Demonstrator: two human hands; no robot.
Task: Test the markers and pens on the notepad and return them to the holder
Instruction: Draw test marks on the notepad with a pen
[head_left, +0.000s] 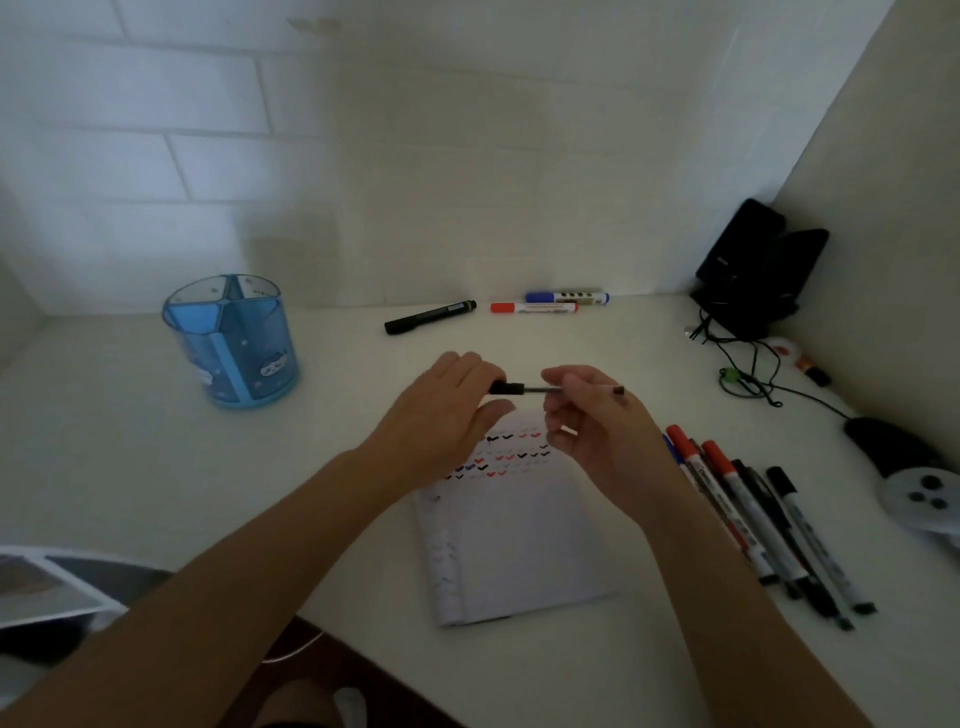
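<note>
A thin pen (545, 389) lies level in the air above the top of the white notepad (514, 540), held between both hands. My left hand (441, 415) pinches its black cap (506, 387) at the left end. My right hand (592, 421) pinches the barrel, whose dark rear end sticks out to the right. Rows of small red, black and blue marks cover the top of the notepad. The blue divided holder (234, 343) stands at the left and looks empty.
A black marker (430, 317), a red-capped marker (535, 308) and a blue-capped marker (567, 298) lie by the back wall. Several markers and pens (763, 525) lie in a row right of the notepad. A black stand with cables (753, 280) and a game controller (919, 493) fill the right side.
</note>
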